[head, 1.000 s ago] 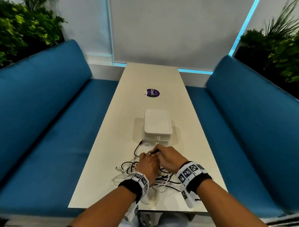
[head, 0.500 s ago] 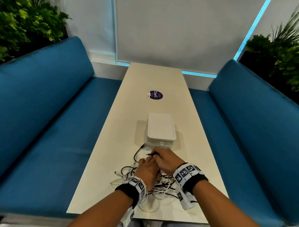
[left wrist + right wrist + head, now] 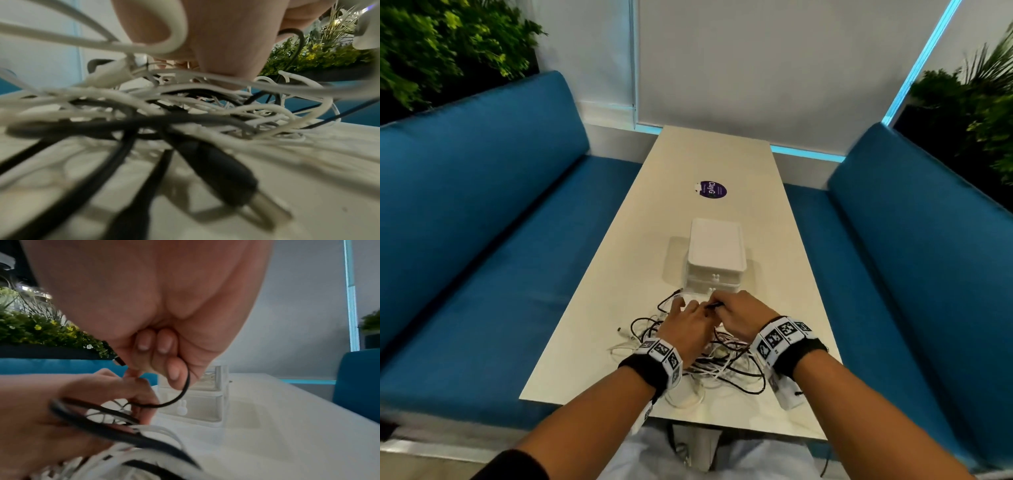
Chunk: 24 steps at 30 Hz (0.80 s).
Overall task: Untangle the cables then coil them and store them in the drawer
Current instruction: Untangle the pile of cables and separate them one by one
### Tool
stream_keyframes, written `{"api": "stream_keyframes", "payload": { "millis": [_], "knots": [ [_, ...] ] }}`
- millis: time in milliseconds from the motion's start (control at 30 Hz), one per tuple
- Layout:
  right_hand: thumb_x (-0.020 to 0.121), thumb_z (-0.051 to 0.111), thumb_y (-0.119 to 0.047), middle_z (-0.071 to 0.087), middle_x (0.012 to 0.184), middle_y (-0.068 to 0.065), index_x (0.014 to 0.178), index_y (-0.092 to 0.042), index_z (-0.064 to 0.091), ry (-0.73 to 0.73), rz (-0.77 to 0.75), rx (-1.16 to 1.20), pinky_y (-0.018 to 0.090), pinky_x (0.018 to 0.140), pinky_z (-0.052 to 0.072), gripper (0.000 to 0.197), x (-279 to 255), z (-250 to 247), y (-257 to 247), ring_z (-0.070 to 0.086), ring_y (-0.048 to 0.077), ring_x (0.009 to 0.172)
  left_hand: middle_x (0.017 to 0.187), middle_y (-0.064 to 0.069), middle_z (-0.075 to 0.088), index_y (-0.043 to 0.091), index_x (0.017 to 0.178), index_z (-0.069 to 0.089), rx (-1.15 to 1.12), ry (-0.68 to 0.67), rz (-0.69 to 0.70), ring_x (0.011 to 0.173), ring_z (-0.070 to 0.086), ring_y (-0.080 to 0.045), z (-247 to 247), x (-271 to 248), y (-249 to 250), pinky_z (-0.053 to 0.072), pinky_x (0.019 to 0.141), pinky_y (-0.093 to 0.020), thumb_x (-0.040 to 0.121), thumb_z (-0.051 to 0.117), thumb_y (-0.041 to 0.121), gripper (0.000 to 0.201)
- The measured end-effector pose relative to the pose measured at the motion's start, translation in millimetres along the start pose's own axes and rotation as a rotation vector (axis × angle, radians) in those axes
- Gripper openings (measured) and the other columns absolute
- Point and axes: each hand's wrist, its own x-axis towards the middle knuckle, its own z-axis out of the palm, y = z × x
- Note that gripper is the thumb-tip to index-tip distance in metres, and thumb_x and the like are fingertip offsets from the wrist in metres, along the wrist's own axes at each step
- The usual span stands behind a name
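A tangle of black and white cables lies under both wrists. The right hand curls around a thin black cable; the left hand pinches strands beside it. Just beyond the fingertips stands the closed drawer unit.

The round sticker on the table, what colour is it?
The sticker is purple with white writing, clearest in the head view.

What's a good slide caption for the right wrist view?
Right hand pinches a black cable above the tangle, clear drawer unit behind.
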Motion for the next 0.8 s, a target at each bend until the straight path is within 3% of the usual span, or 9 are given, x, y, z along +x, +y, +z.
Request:
{"api": "stream_keyframes", "payload": {
  "millis": [100, 200, 300, 400, 667, 800],
  "knots": [
    [0.097, 0.041, -0.021, 0.066, 0.098, 0.019, 0.111, -0.012, 0.056, 0.024, 0.016, -0.161, 0.038, 0.071, 0.047, 0.023, -10, -5, 15, 0.062, 0.037, 0.088, 0.11, -0.005, 0.056, 0.024, 0.122, 0.053, 0.008, 0.004, -0.007, 0.103, 0.055, -0.03, -7, 3, -3, 0.033, 0.095, -0.048, 0.095, 0.055, 0.026, 0.027],
    [0.1, 0.035, -0.024, 0.062, 0.096, 0.018, 0.113, -0.01, 0.051, 0.011, 0.086, -0.358, 0.036, 0.063, 0.042, 0.025, -18, 0, 27, 0.06, 0.038, 0.084, 0.103, -0.003, 0.055, 0.023, 0.114, 0.054, 0.042, -0.017, 0.0, 0.092, 0.056, -0.028, -12, 4, -4, 0.035, 0.085, -0.044, 0.089, 0.066, 0.023, 0.027],
    [0.099, 0.034, -0.021, 0.061, 0.101, 0.016, 0.116, -0.011, 0.049, 0.018, 0.141, -0.47, 0.035, 0.063, 0.038, 0.025, -25, 7, 32, 0.061, 0.037, 0.089, 0.11, -0.003, 0.053, 0.021, 0.117, 0.053, 0.091, -0.028, -0.019, 0.103, 0.052, -0.028, -14, 1, -2, 0.033, 0.089, -0.044, 0.08, 0.066, 0.004, 0.043],
    [0.097, 0.035, -0.017, 0.062, 0.103, 0.014, 0.119, -0.012, 0.048, 0.025, 0.206, -0.526, 0.035, 0.064, 0.039, 0.026, -33, 10, 40, 0.062, 0.036, 0.092, 0.116, -0.003, 0.054, 0.018, 0.121, 0.051, 0.141, -0.026, -0.061, 0.111, 0.047, -0.029, -15, -4, 1, 0.032, 0.093, -0.045, 0.081, 0.059, 0.001, 0.044],
    [0.097, 0.035, -0.015, 0.061, 0.1, 0.02, 0.113, -0.006, 0.047, 0.104, 0.238, -0.425, 0.035, 0.061, 0.036, 0.022, -43, 15, 34, 0.06, 0.039, 0.086, 0.116, -0.011, 0.061, 0.01, 0.124, 0.042, 0.083, -0.146, -0.091, 0.109, 0.056, -0.034, -7, -1, 10, 0.04, 0.092, -0.042, 0.088, 0.05, 0.0, 0.038],
    [0.101, 0.035, -0.025, 0.061, 0.096, 0.02, 0.113, -0.005, 0.045, 0.175, 0.236, -0.333, 0.037, 0.061, 0.039, 0.025, -43, 15, 33, 0.06, 0.042, 0.083, 0.112, -0.011, 0.057, 0.017, 0.127, 0.041, -0.021, -0.041, -0.129, 0.104, 0.053, -0.032, -10, 2, 7, 0.039, 0.089, -0.043, 0.091, 0.052, 0.016, 0.038]
  ]
}}
